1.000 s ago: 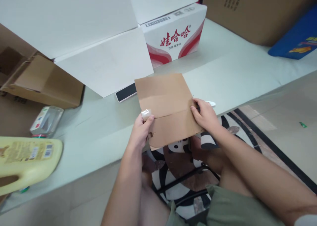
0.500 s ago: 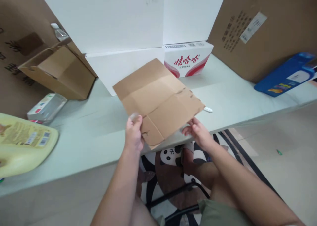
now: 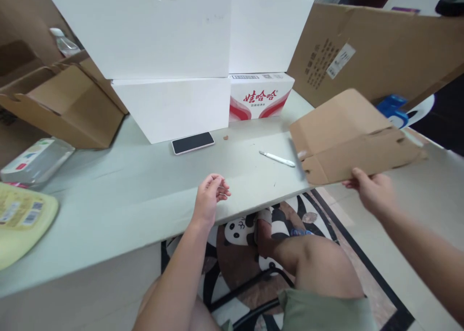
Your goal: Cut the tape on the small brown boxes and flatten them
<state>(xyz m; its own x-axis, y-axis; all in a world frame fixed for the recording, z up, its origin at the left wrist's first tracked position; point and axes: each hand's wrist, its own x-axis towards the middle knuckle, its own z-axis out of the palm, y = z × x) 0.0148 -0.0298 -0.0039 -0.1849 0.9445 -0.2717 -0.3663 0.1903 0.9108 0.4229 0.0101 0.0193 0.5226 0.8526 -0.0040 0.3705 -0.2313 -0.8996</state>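
My right hand point(image 3: 375, 191) grips a brown cardboard sheet point(image 3: 340, 133) by its near edge, the thumb on top. The creased sheet is tilted over the right end of the table, and it partly hides a blue bottle point(image 3: 393, 109) behind it. My left hand point(image 3: 212, 195) hovers over the table's front edge, holding nothing, its fingers loosely curled and a little apart. Between the hands lies a white craft knife point(image 3: 277, 158) with a slim handle. Farther back, a phone point(image 3: 193, 143) with a dark screen rests before the white boxes, a small brown scrap point(image 3: 225, 137) beside it.
White boxes point(image 3: 170, 108) and a red-and-white printed carton point(image 3: 261, 99) line the back of the table point(image 3: 119, 191). At left are an open cardboard box point(image 3: 90, 108), a clear plastic container point(image 3: 43, 159) and a yellow bottle point(image 3: 25, 224). A large cardboard panel point(image 3: 366, 55) stands at right.
My left hand has let go of the cardboard sheet. My right hand has carried the sheet to the right, uncovering the phone and the craft knife. The view has shifted too.
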